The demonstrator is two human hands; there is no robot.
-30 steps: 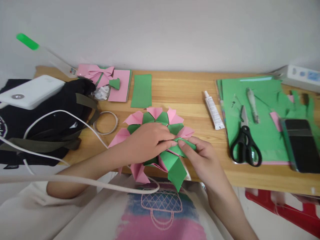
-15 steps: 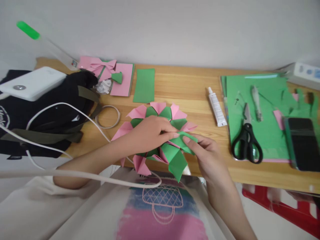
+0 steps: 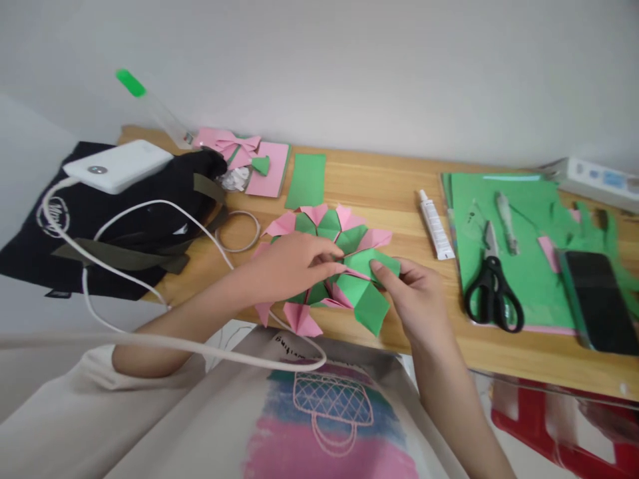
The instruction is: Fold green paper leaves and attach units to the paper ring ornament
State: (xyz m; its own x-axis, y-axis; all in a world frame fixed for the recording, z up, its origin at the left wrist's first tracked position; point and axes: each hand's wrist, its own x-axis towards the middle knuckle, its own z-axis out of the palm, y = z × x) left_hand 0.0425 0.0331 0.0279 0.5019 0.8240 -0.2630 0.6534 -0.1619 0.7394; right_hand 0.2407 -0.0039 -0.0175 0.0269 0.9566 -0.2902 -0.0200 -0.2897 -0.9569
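Note:
A ring of folded green and pink paper (image 3: 352, 237), shaped like a flower, lies at the front edge of the wooden table. Across its left half reaches my left hand (image 3: 299, 265), its thumb and forefinger closed close together at the inner folds; its other fingers are hidden underneath. My right hand (image 3: 418, 293) pinches a green paper flap (image 3: 368, 261) on the ring's right side, thumb on top and fingers below. Just under that flap, another green flap (image 3: 372, 309) sticks out toward me. Pink points fan around the outer edge.
Right of the ring are a glue tube (image 3: 436, 226), black-handled scissors (image 3: 493, 293) on green sheets (image 3: 529, 199), and a phone (image 3: 596, 299). At left, a black bag (image 3: 144, 219) carries a white power bank (image 3: 118, 165); its cable (image 3: 224, 356) loops before my left forearm. A green card (image 3: 306, 179) lies behind.
The view has shifted, so the table items sit farther right on the left side. My left fingertips have drawn back slightly from the green flap, which now shows flatter in my right hand.

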